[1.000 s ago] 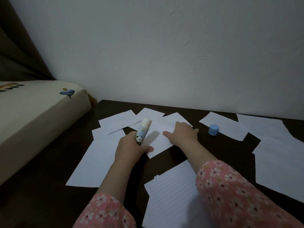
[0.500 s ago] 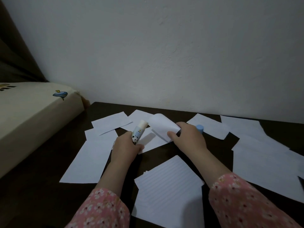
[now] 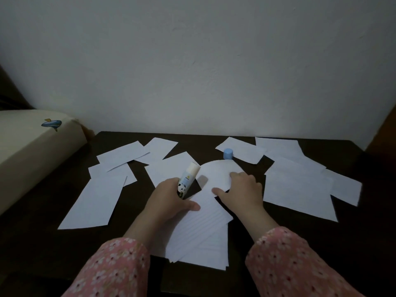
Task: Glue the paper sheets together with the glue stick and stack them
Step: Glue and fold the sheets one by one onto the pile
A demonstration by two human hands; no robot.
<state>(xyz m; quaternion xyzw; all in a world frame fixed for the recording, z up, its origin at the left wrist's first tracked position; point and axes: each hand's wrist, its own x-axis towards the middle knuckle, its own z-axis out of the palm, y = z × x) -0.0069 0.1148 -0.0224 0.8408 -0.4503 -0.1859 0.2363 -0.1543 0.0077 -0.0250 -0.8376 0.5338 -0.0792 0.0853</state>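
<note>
My left hand [image 3: 169, 198] grips an uncapped glue stick [image 3: 188, 176] with a panda label, its white tip pointing up and away. My right hand [image 3: 242, 189] pinches a curled white sheet [image 3: 216, 174], lifted just above the far end of a stack of lined sheets [image 3: 201, 230] lying in front of me. The thumb of my left hand rests on the stack's upper left part. The blue cap [image 3: 227, 153] stands on the table behind the curled sheet.
Several loose white sheets lie scattered on the dark table [image 3: 32, 249], such as a large sheet at left [image 3: 96, 204] and another at right [image 3: 297, 189]. A cream cushion edge [image 3: 32, 151] borders the left. A white wall stands behind.
My right hand has carried the lifted sheet from the table's middle toward me, over the lined stack. My left hand with the glue stick has come onto the stack's edge.
</note>
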